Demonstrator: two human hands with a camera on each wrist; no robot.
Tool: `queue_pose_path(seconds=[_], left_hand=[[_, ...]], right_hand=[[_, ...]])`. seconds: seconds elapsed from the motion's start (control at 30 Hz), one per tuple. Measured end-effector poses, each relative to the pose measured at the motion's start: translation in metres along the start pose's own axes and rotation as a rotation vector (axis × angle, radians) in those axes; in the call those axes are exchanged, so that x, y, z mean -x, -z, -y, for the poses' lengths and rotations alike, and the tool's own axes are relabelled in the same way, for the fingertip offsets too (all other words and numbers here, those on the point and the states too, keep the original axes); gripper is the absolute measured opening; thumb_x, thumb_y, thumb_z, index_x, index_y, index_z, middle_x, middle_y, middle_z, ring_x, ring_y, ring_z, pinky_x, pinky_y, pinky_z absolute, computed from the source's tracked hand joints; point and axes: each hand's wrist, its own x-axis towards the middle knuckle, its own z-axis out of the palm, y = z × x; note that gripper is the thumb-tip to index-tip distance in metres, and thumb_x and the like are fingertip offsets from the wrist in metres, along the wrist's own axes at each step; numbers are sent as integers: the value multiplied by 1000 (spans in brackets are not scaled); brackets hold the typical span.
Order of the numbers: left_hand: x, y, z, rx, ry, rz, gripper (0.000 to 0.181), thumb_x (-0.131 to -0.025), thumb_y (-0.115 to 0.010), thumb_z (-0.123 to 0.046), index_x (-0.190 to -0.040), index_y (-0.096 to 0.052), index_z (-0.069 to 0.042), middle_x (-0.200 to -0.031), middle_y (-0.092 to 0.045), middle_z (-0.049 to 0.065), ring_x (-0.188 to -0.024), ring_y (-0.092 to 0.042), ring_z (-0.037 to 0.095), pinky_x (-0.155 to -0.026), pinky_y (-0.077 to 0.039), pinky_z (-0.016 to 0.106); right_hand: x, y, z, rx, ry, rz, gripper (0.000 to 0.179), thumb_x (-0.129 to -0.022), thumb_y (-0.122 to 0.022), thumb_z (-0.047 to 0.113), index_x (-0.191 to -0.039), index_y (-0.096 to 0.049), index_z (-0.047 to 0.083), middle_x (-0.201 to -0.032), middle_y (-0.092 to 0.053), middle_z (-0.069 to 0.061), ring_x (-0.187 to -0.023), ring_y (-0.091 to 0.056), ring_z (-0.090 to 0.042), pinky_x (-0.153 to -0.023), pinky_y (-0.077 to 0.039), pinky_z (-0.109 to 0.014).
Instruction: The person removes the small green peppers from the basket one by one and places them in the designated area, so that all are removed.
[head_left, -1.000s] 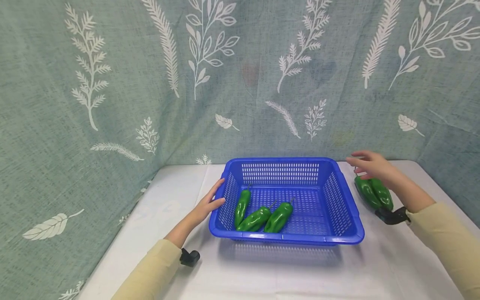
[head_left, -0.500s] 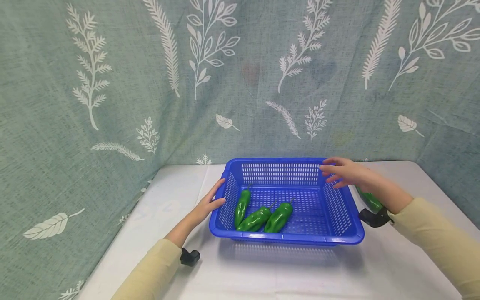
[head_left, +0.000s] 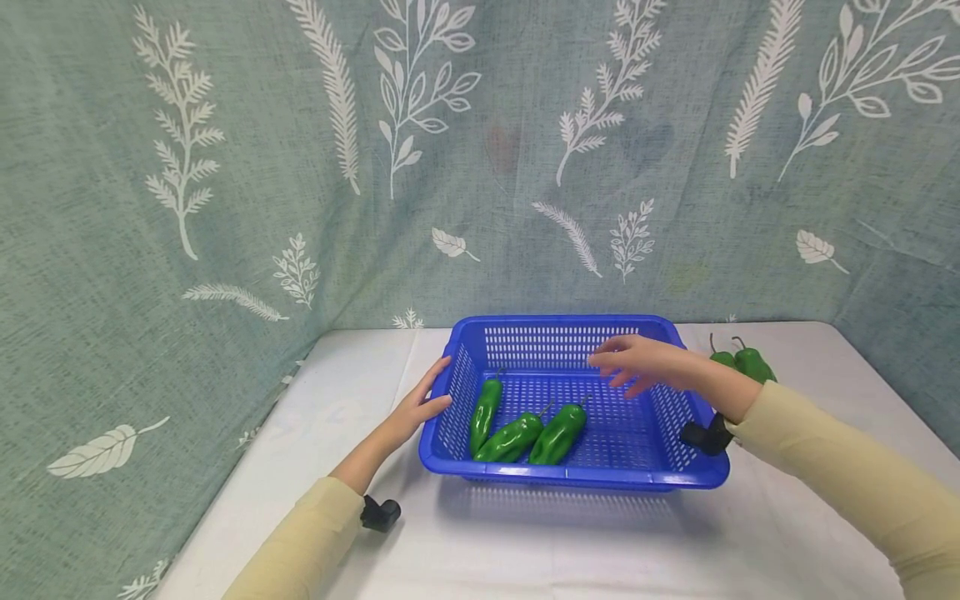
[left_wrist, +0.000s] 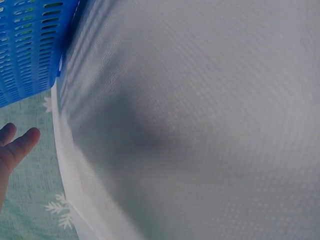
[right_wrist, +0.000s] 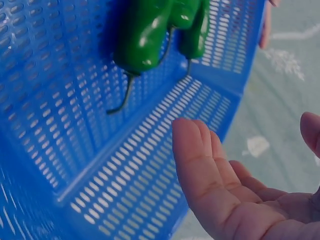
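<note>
A blue plastic basket (head_left: 570,477) with slotted walls holds three green peppers: a slim one (head_left: 486,415) at the left, one lying slanted (head_left: 512,439) and one to its right (head_left: 558,434). My left hand (head_left: 412,408) rests its extended fingers against the basket's left side. Over the basket's right half hovers my right hand (head_left: 637,362), holding nothing, its fingers loosely bent. In the right wrist view the right hand's palm and fingers (right_wrist: 197,165) show, apart from the peppers. The left wrist view catches only fingertips (left_wrist: 22,145) below the basket wall (left_wrist: 27,50).
Right of the basket, two more green peppers (head_left: 753,363) lie on the white-covered table (head_left: 510,550), partly hidden by the right forearm. A green cloth with white leaf prints (head_left: 480,167) hangs behind and at the sides. Each wrist wears a black camera mount (head_left: 380,514).
My right hand has moved left from above the two peppers on the table to over the basket, holding nothing. The left hand and the peppers stay where they were.
</note>
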Motion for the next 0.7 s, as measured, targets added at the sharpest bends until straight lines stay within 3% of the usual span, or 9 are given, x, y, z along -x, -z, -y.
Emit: queue_pose_path(seconds=[0.7], left_hand=[[0, 0, 0, -2, -9, 0, 66, -91, -47, -23, -148, -13, -17, -153, -4, 15, -135, -19, 41, -105, -24, 55]], right_hand=[[-25, -41, -9, 146, -120, 114, 61, -88, -57, 37, -127, -44, -8, -103, -58, -18, -90, -60, -28, -70, -54, -39]])
